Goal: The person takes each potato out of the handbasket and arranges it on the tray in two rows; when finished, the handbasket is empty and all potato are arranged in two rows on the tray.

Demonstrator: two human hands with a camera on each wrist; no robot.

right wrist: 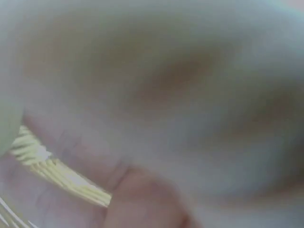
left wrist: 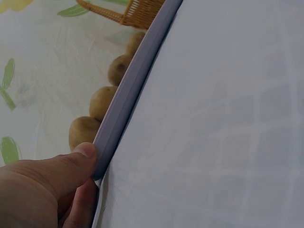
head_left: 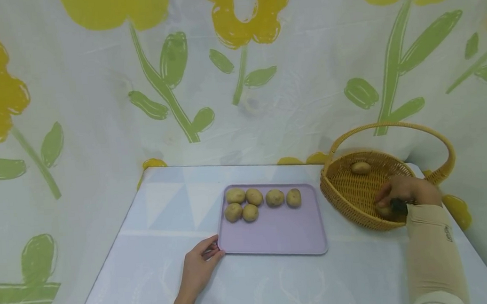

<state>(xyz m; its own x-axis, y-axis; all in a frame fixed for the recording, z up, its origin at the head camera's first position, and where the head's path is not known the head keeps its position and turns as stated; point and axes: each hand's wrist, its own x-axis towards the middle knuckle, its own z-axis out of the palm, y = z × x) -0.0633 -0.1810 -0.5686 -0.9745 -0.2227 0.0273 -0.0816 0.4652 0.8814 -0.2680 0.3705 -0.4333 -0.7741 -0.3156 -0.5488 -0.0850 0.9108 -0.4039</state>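
Note:
My left hand (head_left: 198, 268) pinches the near left corner of a lilac tray (head_left: 274, 234). In the left wrist view the thumb (left wrist: 85, 151) lies against the tray's rim, with the other fingers lower down. Several potatoes (head_left: 274, 198) sit in the tray's far half, bunched at the left and spaced out toward the right. My right hand (head_left: 405, 191) reaches into a wicker basket (head_left: 352, 189), its fingers curled over a potato (head_left: 384, 211) near the front wall. Another potato (head_left: 361, 168) lies at the basket's back. The right wrist view is mostly blurred.
A tall arched handle (head_left: 394, 125) rises over the basket, which stands at the table's right side. The pale patterned table (head_left: 165, 251) reaches back to a flower-print curtain (head_left: 306, 81), which also hangs along the left and right.

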